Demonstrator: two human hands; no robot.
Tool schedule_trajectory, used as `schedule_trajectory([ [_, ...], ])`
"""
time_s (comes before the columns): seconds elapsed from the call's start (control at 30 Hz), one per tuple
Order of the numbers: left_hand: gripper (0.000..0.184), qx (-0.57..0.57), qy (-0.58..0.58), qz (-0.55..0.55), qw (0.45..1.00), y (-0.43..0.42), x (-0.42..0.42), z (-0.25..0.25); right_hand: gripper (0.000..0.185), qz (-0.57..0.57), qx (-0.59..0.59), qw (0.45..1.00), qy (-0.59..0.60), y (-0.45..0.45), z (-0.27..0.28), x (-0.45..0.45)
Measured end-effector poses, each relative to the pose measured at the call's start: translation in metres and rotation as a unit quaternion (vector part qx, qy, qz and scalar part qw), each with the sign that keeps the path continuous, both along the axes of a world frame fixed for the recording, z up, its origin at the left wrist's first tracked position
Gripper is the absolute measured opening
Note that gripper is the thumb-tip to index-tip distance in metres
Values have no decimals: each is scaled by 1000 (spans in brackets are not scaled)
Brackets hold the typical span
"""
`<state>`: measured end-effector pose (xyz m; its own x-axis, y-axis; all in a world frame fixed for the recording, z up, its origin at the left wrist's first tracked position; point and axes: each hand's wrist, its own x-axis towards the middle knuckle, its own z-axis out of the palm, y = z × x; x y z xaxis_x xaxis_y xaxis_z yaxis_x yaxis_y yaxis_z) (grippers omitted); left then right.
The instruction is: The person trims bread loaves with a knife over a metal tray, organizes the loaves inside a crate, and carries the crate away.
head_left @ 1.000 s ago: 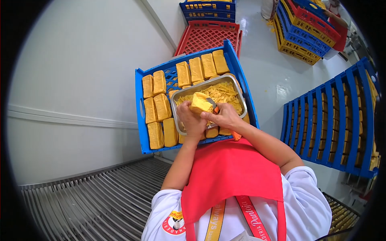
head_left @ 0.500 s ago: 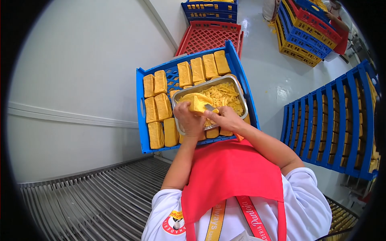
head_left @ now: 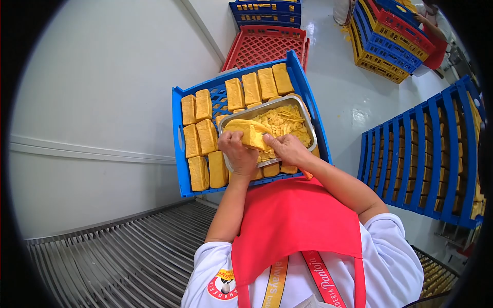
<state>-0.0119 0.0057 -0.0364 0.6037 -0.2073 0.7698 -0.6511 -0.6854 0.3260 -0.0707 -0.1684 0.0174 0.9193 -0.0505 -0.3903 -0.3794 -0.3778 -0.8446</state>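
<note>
A: Layout, biggest first?
B: White wall [head_left: 102,92] on the left, grey floor [head_left: 354,110] on the right. Slatted metal surface [head_left: 123,262] lower left. Blue rack [head_left: 438,149] at right, full of loaves. Stack of coloured crates [head_left: 382,51] upper right, another person [head_left: 436,51] in a red apron beside it.
A: Nearer in?
B: Red crate [head_left: 272,43] past the work area. Blue crate [head_left: 298,72] right in front of the wearer, loaves [head_left: 204,105] inside: two columns on its left, a row of four along the far side. Bare lattice between those groups.
A: And on top?
B: Metal tray [head_left: 259,109], sitting over loaves in the crate's right part. Yellow shavings [head_left: 287,120] cover most of its visible floor.
A: Hands?
B: Both at the tray. Left hand [head_left: 239,154]: fingers wrapped round one held loaf [head_left: 251,136]. Right hand [head_left: 289,150]: fingers curled in, thumb at the loaf's near right end.
A: Where's that loaf exactly?
B: Above the tray's left half, lengthwise off to the left, pale cut face toward the right hand.
A: Right hand holding anything?
B: Knife [head_left: 265,134], mostly hidden. Only a dark sliver by the thumb. Can't read the blade angle.
</note>
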Motion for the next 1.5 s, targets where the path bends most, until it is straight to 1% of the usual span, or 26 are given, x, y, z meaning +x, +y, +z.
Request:
schedule_trajectory([
  [0.03, 55, 0, 0, 0, 1000, 0, 0, 0, 76, -19, 27, 999, 10, 1, -3, 1],
  [0.07, 55, 0, 0, -1, 1000, 0, 0, 0, 76, -19, 27, 999, 10, 0, -5, 1],
  [0.13, 57, -1, 1, -4, 1000, -1, 0, 2, 70, -30, 133, 988, 70, -3, 2, 2],
  [0.17, 59, -2, 2, -7, 1000, -1, -1, 3, 70, -30, 132, 988, 70, -4, 5, 2],
  [0.23, 57, 5, 5, 2, 1000, 0, -1, 7, 69, -21, 182, 978, 97, -7, 9, 3],
  [0.3, 56, 10, 8, 9, 1000, 1, -1, 10, 68, -39, 173, 979, 104, -13, 10, 5],
  [0.37, 58, -6, 86, 14, 996, 4, -1, 14, 67, -58, 164, 978, 111, -20, 10, 7],
  [0.4, 58, -6, 86, 15, 996, 3, -1, 16, 66, -59, 89, 992, 61, -24, 10, 7],
  [0.43, 56, -132, 198, -7, 971, 2, -1, 20, 68, -59, 13, 998, 10, -29, 10, 8],
  [0.47, 53, -255, 302, -29, 918, 1, 0, 23, 68, -7, -123, 992, -31, -34, 13, 9],
  [0.5, 53, -256, 299, -27, 919, 4, 6, 25, 68, -4, -123, 992, -34, -36, 10, 9],
  [0.53, 52, -401, 462, -61, 788, 10, 13, 29, 65, -41, -119, 990, -61, -35, 3, 9],
  [0.57, 51, -520, 594, -94, 606, 13, 20, 33, 62, -77, -115, 986, -88, -36, 1, 10],
  [0.6, 52, -581, 624, -122, 507, 11, 23, 31, 55, -48, -113, 989, -79, -38, 5, 10],
  [0.63, 52, -584, 620, -123, 510, 12, 25, 29, 55, -44, -114, 989, -84, -35, 6, 10],
  [0.7, 55, -623, 667, -139, 383, 12, 24, 27, 54, -22, -138, 983, -118, -27, 6, 6],
  [0.77, 56, -618, 671, -132, 387, 11, 25, 10, 53, -13, -149, 980, -133, -22, 8, 6],
  [0.87, 57, -637, 664, -117, 373, 1, 16, 9, 54, 23, -200, 967, -155, -11, 17, 6],
  [0.93, 56, -661, 628, -114, 396, -7, 7, 19, 54, 18, -214, 965, -152, -8, 12, 9],
  [0.97, 56, -661, 628, -114, 395, -9, 5, 19, 55, 14, -226, 962, -150, -7, 10, 10],
  [1.03, 49, -703, 574, -126, 401, -12, 2, 20, 55, 12, -230, 963, -139, -6, 11, 10],
  [1.1, 45, -715, 560, -140, 394, -13, -2, 23, 55, 9, -233, 964, -127, -3, 13, 10],
  [1.17, 42, -726, 547, -153, 386, -13, -4, 21, 56, 0, -210, 973, -100, -1, 14, 9],
  [1.23, 49, -726, 539, -219, 368, -11, -5, 17, 57, -8, -186, 978, -96, 1, 11, 9],
  [1.37, 53, -745, 515, -232, 354, -17, -9, 13, 60, -23, -133, 987, -85, 4, 7, 12],
  [1.5, 55, -743, 504, -246, 364, -19, -9, 9, 59, -29, -112, 988, -98, 3, 1, 12],
])
